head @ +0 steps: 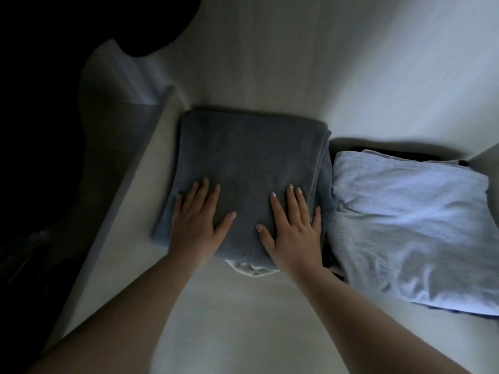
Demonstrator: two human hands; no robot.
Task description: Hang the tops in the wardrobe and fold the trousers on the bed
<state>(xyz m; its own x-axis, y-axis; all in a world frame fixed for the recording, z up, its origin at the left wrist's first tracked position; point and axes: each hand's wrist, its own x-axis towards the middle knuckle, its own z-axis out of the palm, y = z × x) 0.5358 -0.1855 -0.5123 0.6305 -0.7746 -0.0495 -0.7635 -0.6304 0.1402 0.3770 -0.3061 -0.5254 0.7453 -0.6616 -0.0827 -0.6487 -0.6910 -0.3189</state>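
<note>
- A folded dark grey garment (243, 168) was seen lying flat on a pale shelf (216, 314) inside what appeared to be a wardrobe, near the centre of the view and pushed toward the back wall at 12 o'clock.
- The left hand (198, 220) was laid palm-down on the garment's near left part, with fingers straight and slightly spread.
- The right hand (293, 228) was laid palm-down on its near right part, fingers likewise straight; nothing was gripped by either hand, and the two hands were kept apart.
- A scrap of white cloth (252, 269) was seen under the garment's near edge, at 6 o'clock from it.
- A folded light blue garment (413, 225) was found at 3 o'clock, just beside the grey one, resting on something dark.
- At 9 o'clock, a panel edge (121, 201) ran diagonally, with darkness beyond it.
- Whether the grey garment was trousers could not be told.
</note>
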